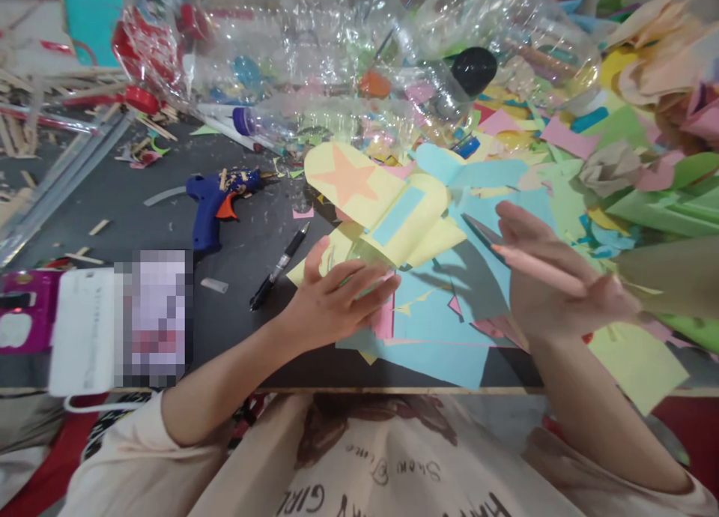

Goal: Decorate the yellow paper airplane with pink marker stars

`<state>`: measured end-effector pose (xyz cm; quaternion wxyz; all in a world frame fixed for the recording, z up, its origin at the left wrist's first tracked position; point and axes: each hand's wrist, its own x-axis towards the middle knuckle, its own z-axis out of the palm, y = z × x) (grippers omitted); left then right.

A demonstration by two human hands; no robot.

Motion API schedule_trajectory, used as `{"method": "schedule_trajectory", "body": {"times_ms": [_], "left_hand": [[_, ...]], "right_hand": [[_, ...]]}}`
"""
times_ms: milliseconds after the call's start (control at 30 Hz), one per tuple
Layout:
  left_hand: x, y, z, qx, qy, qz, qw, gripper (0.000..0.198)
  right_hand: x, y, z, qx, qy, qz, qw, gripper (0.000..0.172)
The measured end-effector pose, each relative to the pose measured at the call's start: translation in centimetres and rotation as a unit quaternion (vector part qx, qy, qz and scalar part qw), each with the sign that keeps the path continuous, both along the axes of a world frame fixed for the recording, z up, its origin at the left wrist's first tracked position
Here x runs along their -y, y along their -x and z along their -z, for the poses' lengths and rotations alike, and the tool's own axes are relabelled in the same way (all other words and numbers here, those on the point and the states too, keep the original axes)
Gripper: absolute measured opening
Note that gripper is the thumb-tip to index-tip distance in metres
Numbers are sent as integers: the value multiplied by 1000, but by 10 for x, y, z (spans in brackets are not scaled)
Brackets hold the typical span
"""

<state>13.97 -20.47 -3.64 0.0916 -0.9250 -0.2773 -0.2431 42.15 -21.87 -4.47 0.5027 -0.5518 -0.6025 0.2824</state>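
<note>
My left hand [337,296] lies flat with fingers stretched out on sheets of coloured paper, just below a yellow paper shape [382,210] that bears an orange star and a light blue strip. My right hand [553,281] is a little to the right, above light blue paper [443,345]. It holds pink-handled scissors [522,258], whose dark blades point up and to the left. The fingers of that hand are loosely curled round the handle.
A blue glue gun [216,206] and a black pen [278,266] lie on the dark table [140,195] to the left. Clear plastic bottles [348,60] crowd the back. Piled coloured paper and paper flowers [645,112] fill the right. A white device [84,330] sits at the near left.
</note>
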Motion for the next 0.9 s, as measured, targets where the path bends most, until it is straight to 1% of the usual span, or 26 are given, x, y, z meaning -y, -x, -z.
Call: {"method": "schedule_trajectory", "body": {"times_ms": [33, 100, 133, 200, 267, 333, 500, 633, 733, 800, 900], "left_hand": [[-3, 2, 1, -14, 2, -7, 1000, 24], [-9, 6, 3, -25, 10, -26, 999, 34], [-12, 9, 4, -27, 19, -38, 999, 38], [-17, 15, 6, -23, 49, -60, 997, 45], [-21, 19, 8, -10, 75, -74, 994, 50], [-24, 21, 9, -2, 88, -91, 992, 53], [-27, 20, 11, -2, 117, -123, 985, 48], [-27, 17, 13, -3, 136, -141, 981, 47], [-25, 16, 13, 3, 124, -141, 982, 44], [-24, 16, 11, 21, 111, -129, 985, 40], [-23, 17, 9, 59, 103, -72, 990, 32]], "right_hand": [[-5, -1, -4, -70, 12, -35, 997, 53], [-16, 0, -6, -139, 91, -74, 983, 52], [-21, 1, -5, -150, 127, -72, 978, 55], [-28, 3, -1, -155, 175, -78, 969, 60], [-31, 7, 1, -165, 189, -88, 964, 61], [-29, 10, -1, -180, 196, -104, 958, 59], [-16, 16, -13, -205, 286, -149, 924, 60], [-13, 17, -16, -209, 340, -196, 896, 64], [-18, 14, -19, -207, 367, -258, 870, 61], [-21, 9, -23, -181, 378, -291, 860, 61], [-26, 0, -32, -111, 362, -345, 859, 65]]}}
